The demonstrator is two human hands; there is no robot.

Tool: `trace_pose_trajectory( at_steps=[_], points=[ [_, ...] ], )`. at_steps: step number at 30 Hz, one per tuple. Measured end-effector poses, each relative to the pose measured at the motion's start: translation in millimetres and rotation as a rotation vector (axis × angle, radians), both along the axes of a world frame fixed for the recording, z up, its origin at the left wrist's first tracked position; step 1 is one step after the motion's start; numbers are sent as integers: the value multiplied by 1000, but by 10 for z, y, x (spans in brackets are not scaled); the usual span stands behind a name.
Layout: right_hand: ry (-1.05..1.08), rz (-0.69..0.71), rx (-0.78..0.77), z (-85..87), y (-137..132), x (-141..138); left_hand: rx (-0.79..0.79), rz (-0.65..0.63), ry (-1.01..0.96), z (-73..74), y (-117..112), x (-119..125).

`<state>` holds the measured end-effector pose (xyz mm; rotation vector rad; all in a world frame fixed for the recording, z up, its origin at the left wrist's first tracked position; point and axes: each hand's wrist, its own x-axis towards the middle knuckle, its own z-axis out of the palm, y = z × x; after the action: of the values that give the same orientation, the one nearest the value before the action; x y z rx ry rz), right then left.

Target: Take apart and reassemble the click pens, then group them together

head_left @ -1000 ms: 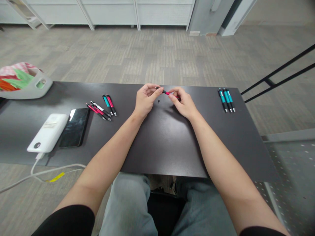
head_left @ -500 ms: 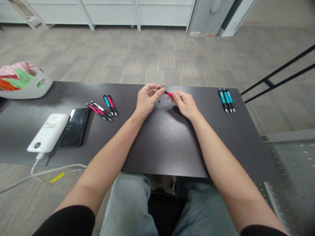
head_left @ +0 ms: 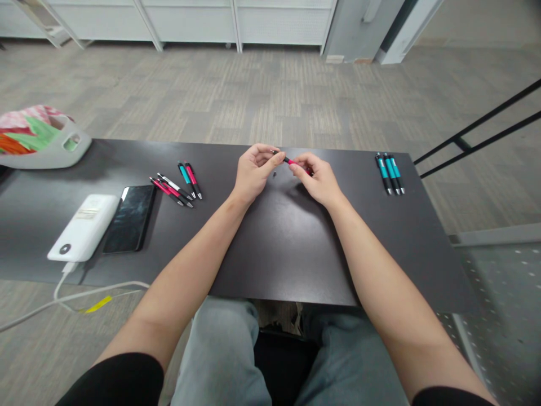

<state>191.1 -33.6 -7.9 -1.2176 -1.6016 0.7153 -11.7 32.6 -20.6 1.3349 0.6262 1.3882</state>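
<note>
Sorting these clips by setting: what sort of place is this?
Probably an office or similar indoor workroom, judging by the gray patterned carpet, the white cabinet-like units beyond it, and the plain dark table.

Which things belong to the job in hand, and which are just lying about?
Job:
- pink pen, held by left hand and right hand
- probably: small dark piece, left-side pens, right-side pens

Lying about:
- phone
- power bank
- cable
- basket
</note>
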Motion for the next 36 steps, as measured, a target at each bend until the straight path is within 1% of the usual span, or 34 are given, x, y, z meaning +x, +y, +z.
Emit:
trace_pose_trajectory(
  at_steps=[3, 7, 10, 15, 19, 23, 25, 30, 36],
  points=[
    [-21, 31, -8, -12, 3, 4, -8, -12, 9, -1, 2, -11],
    [-37, 7, 57, -13, 8, 19, -26, -2, 34, -11, 6, -18],
    [-62, 38, 13, -1, 4, 18, -35, -8, 26, -16, 8, -14],
    [-50, -19, 48, 2, -4, 12, -13, -15, 3, -6, 16, -15],
    [-58, 12, 12, -9, -8, 26, -12, -1, 38, -9, 25, -32],
    [-72, 8, 62, 12, -30, 1, 0, 6, 34, -18, 25, -32],
    [-76, 2, 63, 45, -46, -27, -2, -4, 19, -14, 19, -26],
    [-40, 34, -27, 118, -58, -76, -53, 10, 26, 29, -7, -27],
    [109, 143, -202, 134, -50, -80, -66, 5, 43, 101, -43, -38]
  ],
)
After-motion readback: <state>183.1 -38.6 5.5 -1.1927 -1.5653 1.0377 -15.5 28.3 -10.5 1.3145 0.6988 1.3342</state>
